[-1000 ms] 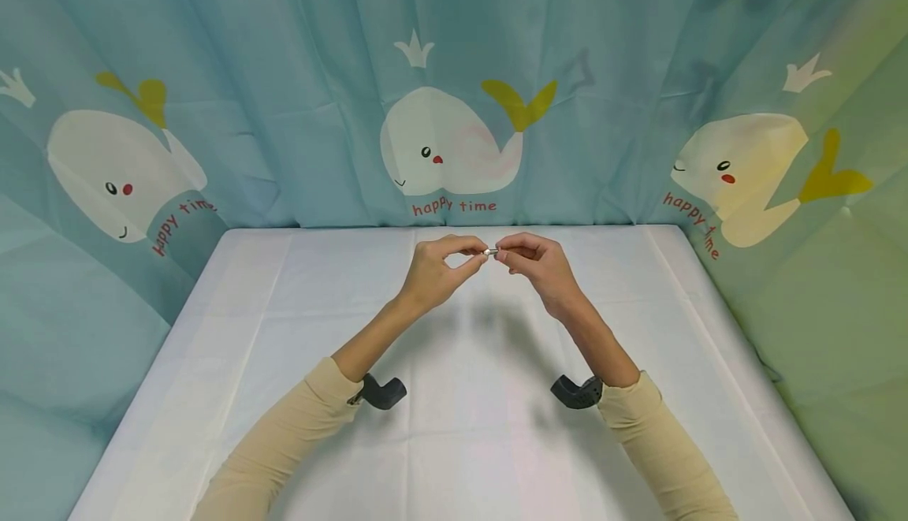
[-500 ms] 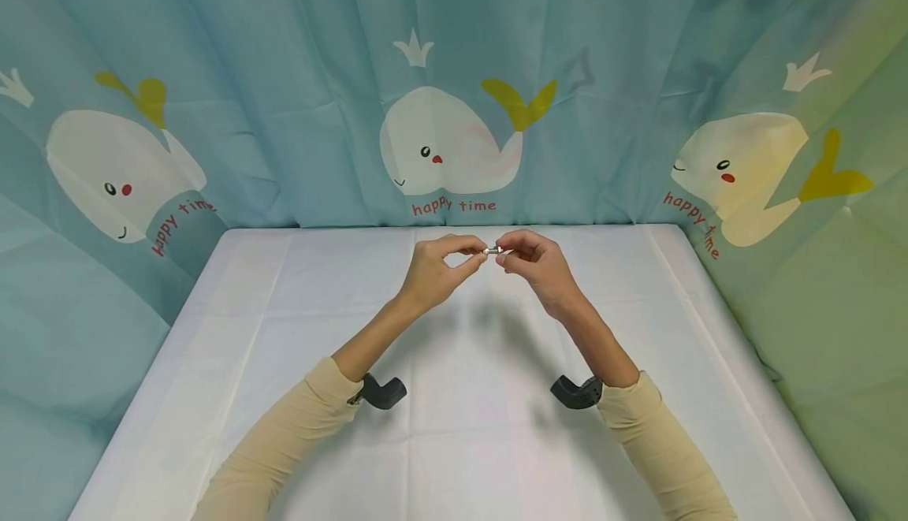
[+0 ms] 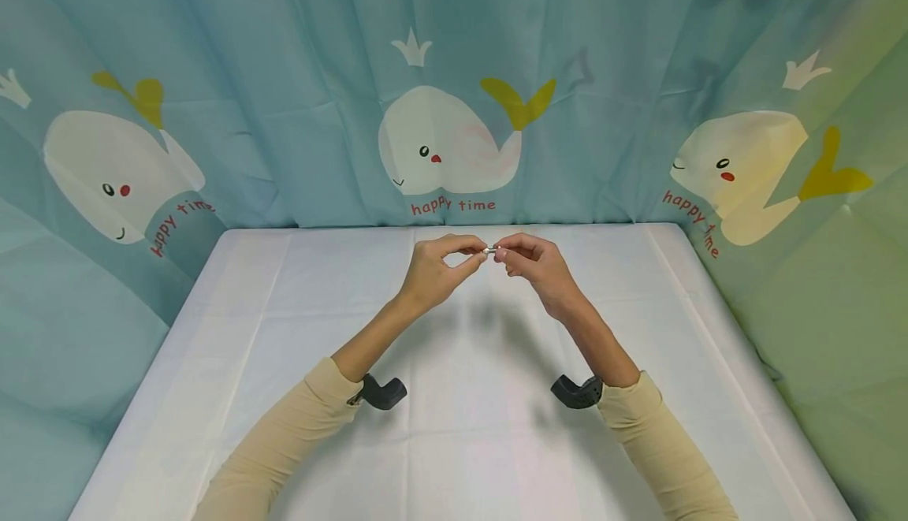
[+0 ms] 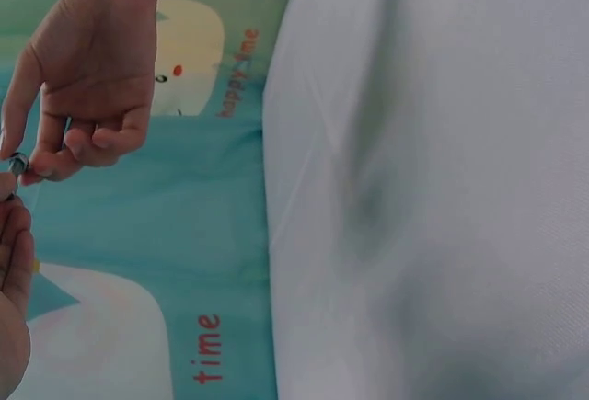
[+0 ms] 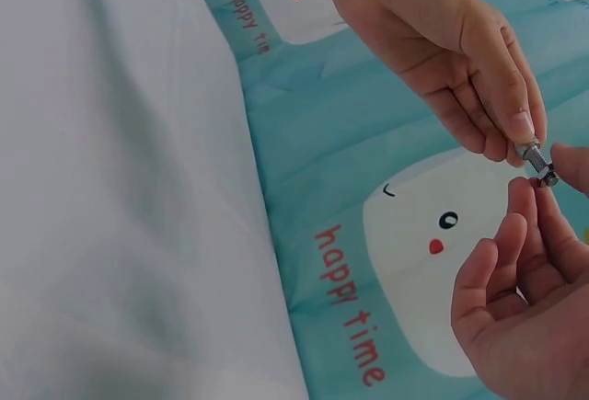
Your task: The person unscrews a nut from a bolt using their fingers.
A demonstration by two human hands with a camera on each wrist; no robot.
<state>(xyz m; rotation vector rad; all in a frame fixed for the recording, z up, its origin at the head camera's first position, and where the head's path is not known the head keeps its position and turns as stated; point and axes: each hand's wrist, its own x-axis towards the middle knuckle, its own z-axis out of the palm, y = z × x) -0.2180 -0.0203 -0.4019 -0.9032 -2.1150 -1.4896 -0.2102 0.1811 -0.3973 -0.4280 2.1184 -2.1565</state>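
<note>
A small silver bolt [image 5: 535, 156] is held level between the two hands, above the far part of the white table. My left hand [image 3: 431, 273] pinches its head end between thumb and fingertips. On the other end sits a metal nut [image 5: 548, 176]. My right hand [image 3: 537, 270] has its thumb and fingertips at this nut, one on either side, the other fingers loosely bent. From the left wrist, the nut [image 4: 18, 161] shows between the right thumb and fingers, while the left fingertips hide the bolt's head.
A white cloth covers the table [image 3: 454, 442]. Behind its far edge hangs a blue-green curtain [image 3: 312, 150] printed with whales, continuing along both sides. A black curved mount [image 3: 383, 392] sits at the left wrist, another black mount [image 3: 576, 392] at the right.
The right thumb and fingers spread apart half a second ago, baring more of the bolt, and have now closed in at the nut again. The left hand keeps its place.
</note>
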